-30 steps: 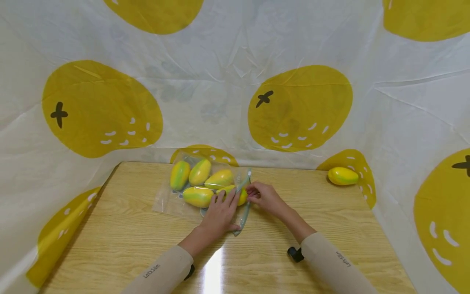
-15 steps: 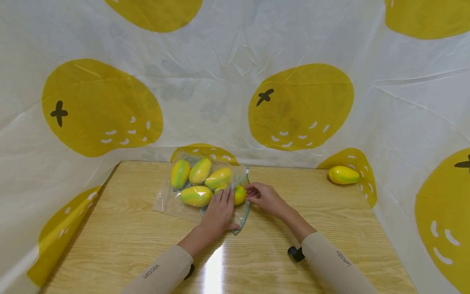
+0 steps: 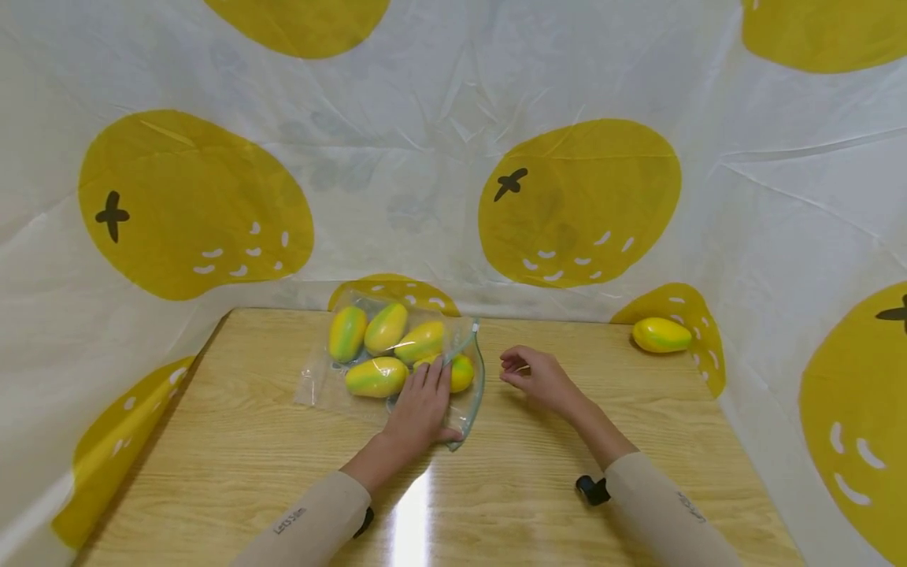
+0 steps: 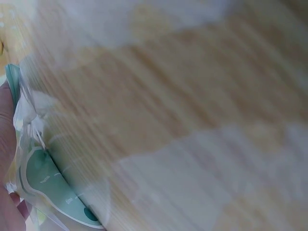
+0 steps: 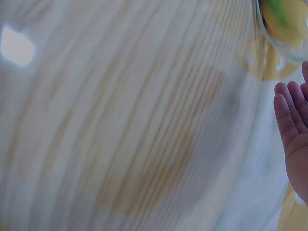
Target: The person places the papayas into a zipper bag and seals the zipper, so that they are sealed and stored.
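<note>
A clear zip bag [image 3: 326,398] lies on the table with several yellow-green mangoes [image 3: 376,377] inside. My left hand [image 3: 418,405] holds the bag near its mouth, fingers over the upper layer and thumb at the green zip edge. One mango [image 3: 462,373] sits just inside the mouth, partly behind those fingers. In the left wrist view, the thumb [image 4: 6,130] lies against the bag's green-printed film [image 4: 50,178]. To the right of the mouth, my right hand [image 3: 542,379] is apart from the bag, fingers loosely bent and holding nothing. The right wrist view shows its relaxed fingers [image 5: 288,110].
Another mango [image 3: 662,335] lies at the table's back right corner, against the curtain. A white curtain [image 3: 397,197] printed with yellow fruit surrounds the wooden table [image 3: 524,504] at the back and sides. Light glares off the table near its front.
My right hand has let go of the mango at the bag's mouth and drawn back to the right. That mango has moved slightly left, into the bag. My left hand stays nearly in place.
</note>
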Demonstrator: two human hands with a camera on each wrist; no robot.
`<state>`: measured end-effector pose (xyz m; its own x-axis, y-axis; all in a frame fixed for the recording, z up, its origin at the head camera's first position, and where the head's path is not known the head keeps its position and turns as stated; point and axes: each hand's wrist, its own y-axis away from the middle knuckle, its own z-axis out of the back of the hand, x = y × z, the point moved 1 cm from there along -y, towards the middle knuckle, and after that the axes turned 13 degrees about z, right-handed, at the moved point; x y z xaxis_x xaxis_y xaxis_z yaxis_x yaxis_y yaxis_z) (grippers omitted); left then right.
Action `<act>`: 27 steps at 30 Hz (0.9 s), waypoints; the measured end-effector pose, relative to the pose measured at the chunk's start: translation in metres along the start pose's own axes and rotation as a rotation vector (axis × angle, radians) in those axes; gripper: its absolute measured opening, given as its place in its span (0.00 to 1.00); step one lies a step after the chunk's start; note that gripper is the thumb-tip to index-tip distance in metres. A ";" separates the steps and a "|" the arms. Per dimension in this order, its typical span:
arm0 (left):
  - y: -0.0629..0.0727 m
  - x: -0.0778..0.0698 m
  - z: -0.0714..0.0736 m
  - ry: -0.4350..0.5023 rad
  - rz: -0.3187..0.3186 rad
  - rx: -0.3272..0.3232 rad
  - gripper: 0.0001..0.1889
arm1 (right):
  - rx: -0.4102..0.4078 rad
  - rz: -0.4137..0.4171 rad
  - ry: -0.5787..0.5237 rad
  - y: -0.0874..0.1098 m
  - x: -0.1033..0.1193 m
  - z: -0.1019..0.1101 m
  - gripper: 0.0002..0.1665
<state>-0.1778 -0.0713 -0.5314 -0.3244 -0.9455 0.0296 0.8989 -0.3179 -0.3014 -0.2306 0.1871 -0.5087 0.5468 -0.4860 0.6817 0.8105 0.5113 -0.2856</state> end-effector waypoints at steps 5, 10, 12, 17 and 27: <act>0.000 0.000 -0.001 -0.006 -0.002 -0.002 0.70 | -0.026 -0.055 0.030 0.019 -0.011 0.022 0.21; 0.001 -0.001 -0.003 -0.021 -0.002 -0.002 0.70 | -0.068 -0.073 0.097 0.039 -0.028 0.050 0.25; 0.001 -0.001 -0.003 -0.022 -0.002 -0.004 0.70 | -0.077 -0.090 0.139 0.046 -0.035 0.062 0.26; 0.000 0.000 -0.003 -0.026 -0.015 -0.018 0.70 | -0.102 -0.149 0.262 0.059 -0.048 0.096 0.31; 0.000 0.001 -0.003 -0.053 -0.035 -0.079 0.71 | -0.203 -0.206 0.319 0.071 -0.073 0.149 0.36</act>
<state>-0.1793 -0.0720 -0.5345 -0.3372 -0.9370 0.0910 0.8608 -0.3460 -0.3732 -0.2439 0.3642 -0.4784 0.3808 -0.7748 0.5047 0.9170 0.2464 -0.3136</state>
